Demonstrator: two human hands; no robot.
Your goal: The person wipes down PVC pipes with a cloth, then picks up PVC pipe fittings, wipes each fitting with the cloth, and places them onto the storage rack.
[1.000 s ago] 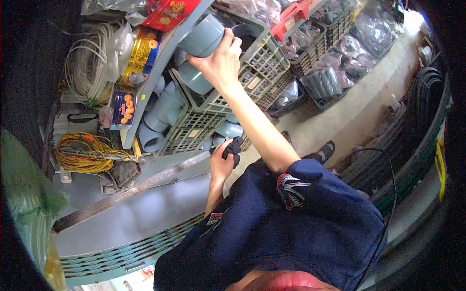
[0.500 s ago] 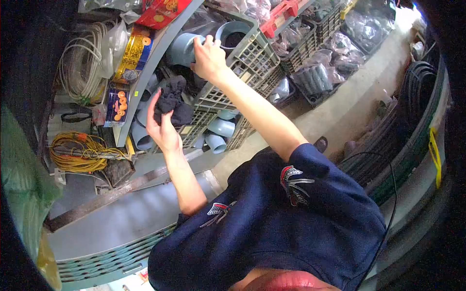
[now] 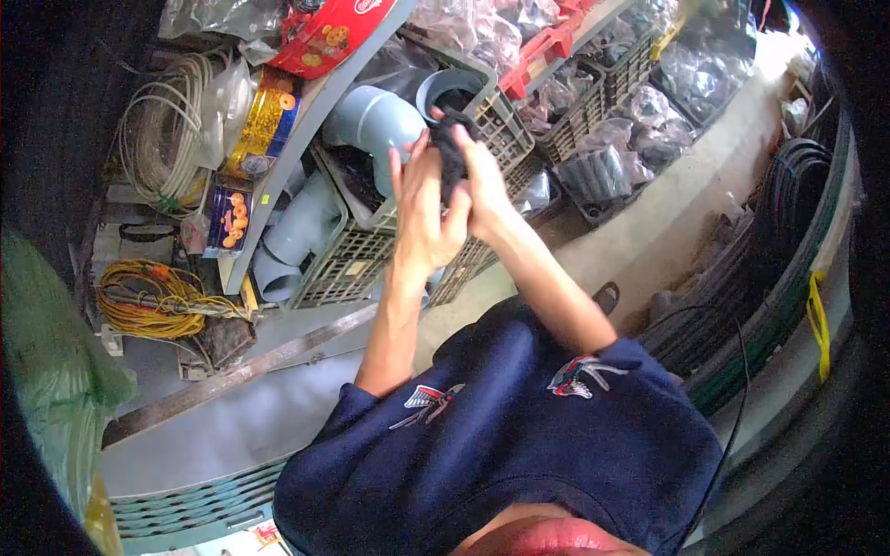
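A crumpled black cloth [image 3: 451,153] is between my two hands, above the crate. My left hand [image 3: 426,218] presses against its left side, with some fingers stretched upward. From the right, my right hand [image 3: 484,185] has its fingers around the cloth. Just beyond my left fingers, a grey pipe elbow [image 3: 375,119] lies on top of the black plastic crate [image 3: 348,255]. Another round grey fitting [image 3: 447,85] opens upward behind my right fingertips. My palms hide part of the cloth and the crate's near side.
Left of the crate are a shelf edge [image 3: 320,93], more grey pipe fittings [image 3: 301,222], a coiled white cable [image 3: 158,139] and a yellow cord [image 3: 148,296]. Crates with bagged parts [image 3: 593,167] stand at right, beside the floor [image 3: 649,218]. Black hose coils [image 3: 788,195] line the far right.
My right hand has left the grey elbow and come to the black cloth. My left hand has moved right and up with the cloth. The elbow now lies turned differently on the crate.
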